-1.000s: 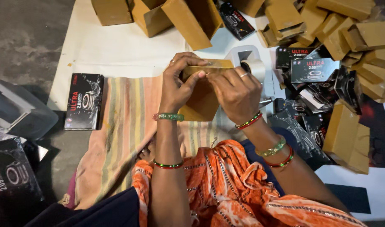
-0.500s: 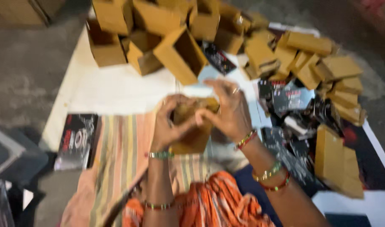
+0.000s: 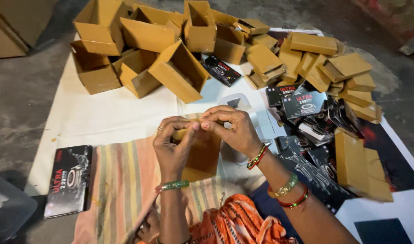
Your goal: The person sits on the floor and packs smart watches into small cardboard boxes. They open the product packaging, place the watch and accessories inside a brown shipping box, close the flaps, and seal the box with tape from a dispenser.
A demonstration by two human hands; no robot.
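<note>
A small brown cardboard box [image 3: 201,156] stands on a striped cloth [image 3: 125,180] in front of me. My left hand [image 3: 173,147] grips its upper left edge, fingers curled over the top. My right hand [image 3: 232,129] pinches the top flap from the right, fingertips meeting those of the left hand. A clear tape dispenser [image 3: 236,106] lies just behind my right hand, partly hidden by it.
A heap of open brown boxes [image 3: 162,45] lies at the back, closed ones [image 3: 324,63] at the right. Black printed packets [image 3: 306,113] are strewn at the right; one black packet [image 3: 69,180] rests at the left. A white sheet [image 3: 103,117] covers the concrete floor.
The view has tilted up and back, showing more of the box heap. Both hands stay on the brown box, fingers now working at its top flap.
</note>
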